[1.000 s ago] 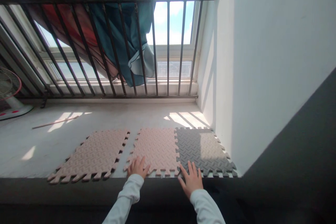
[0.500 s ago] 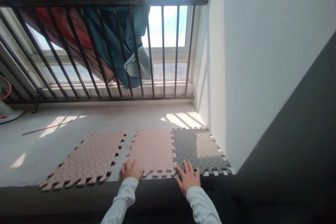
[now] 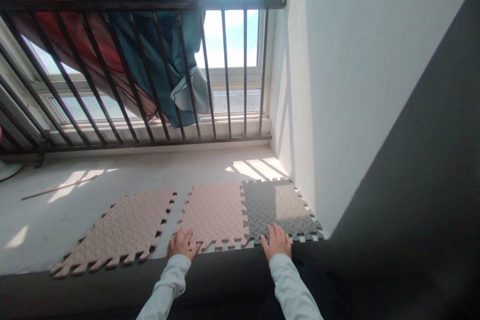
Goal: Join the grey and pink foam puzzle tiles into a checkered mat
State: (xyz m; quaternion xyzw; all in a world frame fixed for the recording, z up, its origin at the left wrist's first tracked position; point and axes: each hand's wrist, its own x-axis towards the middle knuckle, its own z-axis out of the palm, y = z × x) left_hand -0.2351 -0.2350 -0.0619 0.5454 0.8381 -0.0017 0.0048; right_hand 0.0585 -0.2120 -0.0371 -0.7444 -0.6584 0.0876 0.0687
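Two foam mat tiles with jigsaw edges lie side by side on the sill, a pink tile (image 3: 213,212) and a grey tile (image 3: 275,205), their shared edges meshed. My left hand (image 3: 182,244) rests at the near left corner of the pink tile, fingers apart. On the near edge of the grey tile lies my right hand (image 3: 276,242), its fingers stretched out and somewhat spread. Further left is a second pink tile (image 3: 123,225), separated from the middle one by a strip of bare sill. Its near edge sticks out over the sill's front edge.
A thin stick (image 3: 60,187) lies on the white sill (image 3: 150,167). Behind it runs a dark metal railing (image 3: 157,142) before a window, with a teal and red cloth (image 3: 157,60) hanging there. A white wall (image 3: 337,85) bounds the right side. A fan base (image 3: 7,170) shows at far left.
My right hand has shifted right, from the seam between the two meshed tiles onto the grey one. My left hand stays at the pink corner. The view has turned slightly right.
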